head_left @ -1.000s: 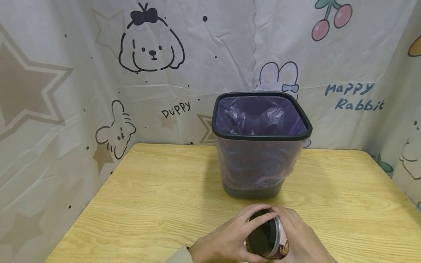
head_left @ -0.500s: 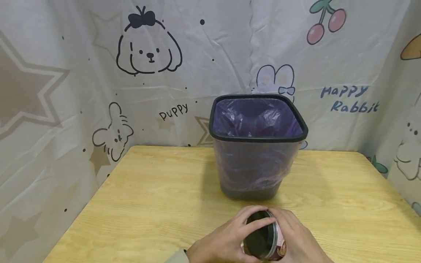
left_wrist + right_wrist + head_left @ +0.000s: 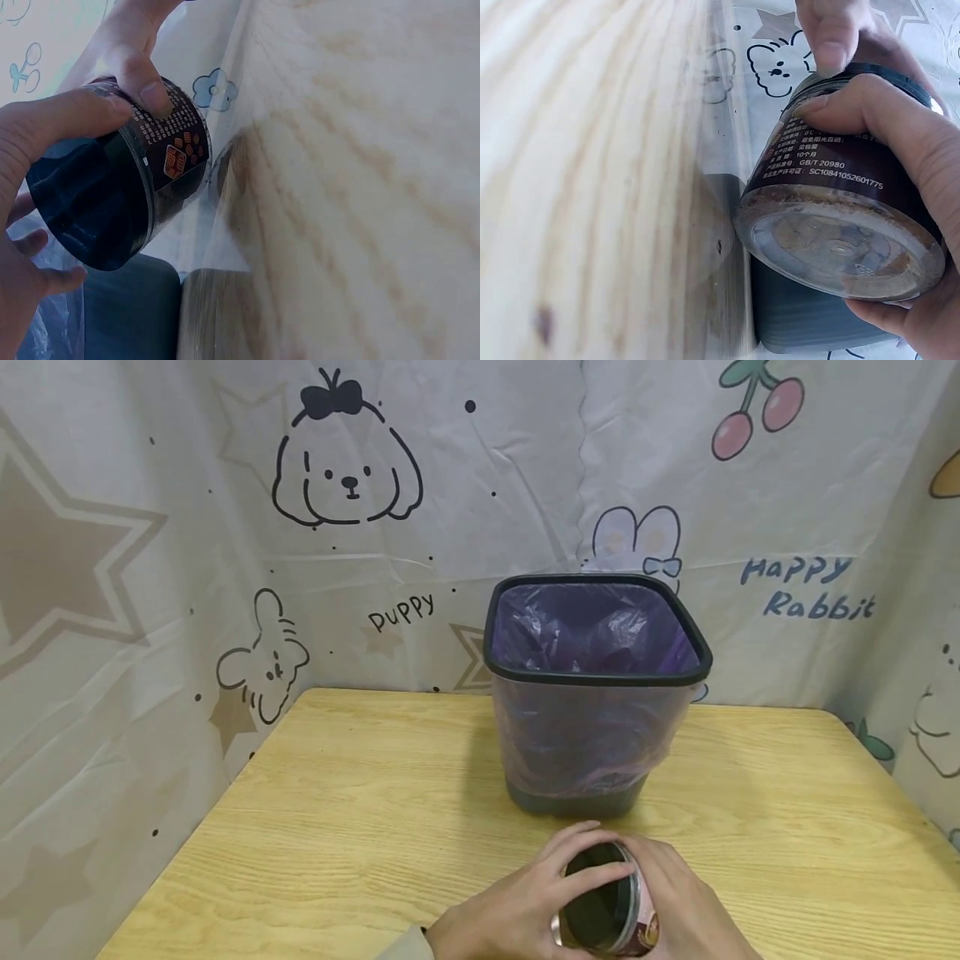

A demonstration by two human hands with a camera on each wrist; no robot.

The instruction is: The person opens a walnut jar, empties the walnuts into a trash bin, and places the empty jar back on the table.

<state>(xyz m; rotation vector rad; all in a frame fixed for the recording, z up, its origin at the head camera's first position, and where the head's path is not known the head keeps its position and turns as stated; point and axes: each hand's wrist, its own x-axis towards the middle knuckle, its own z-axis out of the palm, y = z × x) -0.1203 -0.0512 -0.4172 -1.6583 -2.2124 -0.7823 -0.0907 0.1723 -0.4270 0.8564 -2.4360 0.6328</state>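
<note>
Fingers and thumb of the left hand [image 3: 521, 902] were curled part-way round the dark lid [image 3: 97, 206], with one finger lying across its face. With the right hand [image 3: 682, 897] I had the jar [image 3: 832, 184] gripped round its body, the thumb over the printed side. It was tilted, lid up and to the left, clear base [image 3: 844, 251] facing the right wrist camera. I judged the step to be working the lid against the jar. To do it well, I wanted the right hand firm enough that the body would not spin, yet not crushing it, while the left turned squarely about the jar's axis. The finger on the face probably gave little purchase; the lid's edge would give more. Keeping the lid uppermost seemed wise in case anything inside was loose. All this sat at the near side of the bench [image 3: 337, 827]; I could not tell whether the jar touched it. Just beyond stood the bin [image 3: 596, 680] with its purple liner [image 3: 585, 739], and behind that the printed cloth [image 3: 480, 460].
</note>
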